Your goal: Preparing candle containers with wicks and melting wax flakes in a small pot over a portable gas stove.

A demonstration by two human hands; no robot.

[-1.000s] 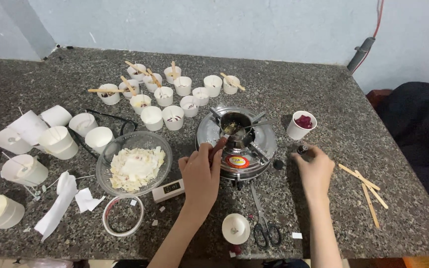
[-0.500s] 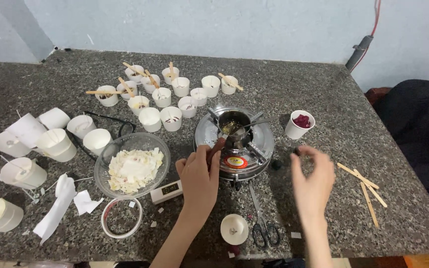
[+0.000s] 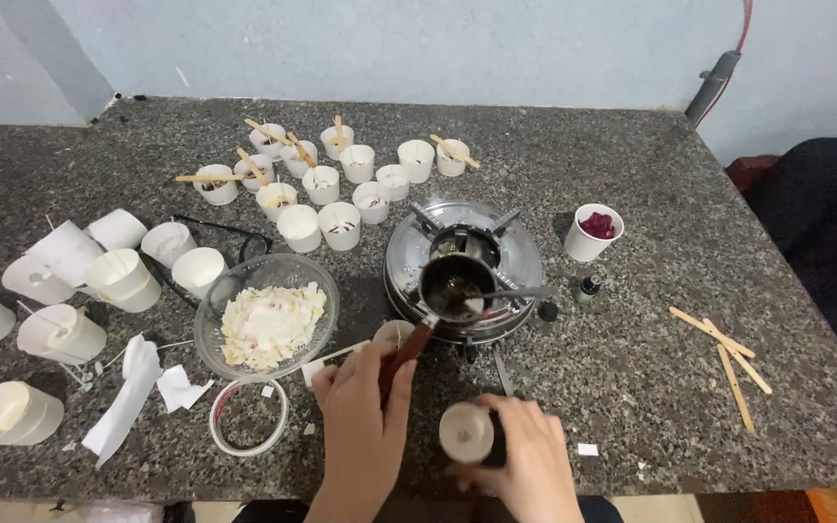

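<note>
The left hand (image 3: 360, 426) grips the handle of a small metal pot (image 3: 455, 287) of dark liquid above the stove (image 3: 525, 261), while the right hand (image 3: 525, 460) clasps a white cup (image 3: 465, 432) near the bench (image 3: 651, 358) edge.

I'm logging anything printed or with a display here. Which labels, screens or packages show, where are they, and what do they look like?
Small device: white rectangular block with a display face, on the counter between the bowl and the left hand, partly hidden.
Bottle: small, dark cap, greenish label, right of the stove.
No packages or signs visible.
</note>
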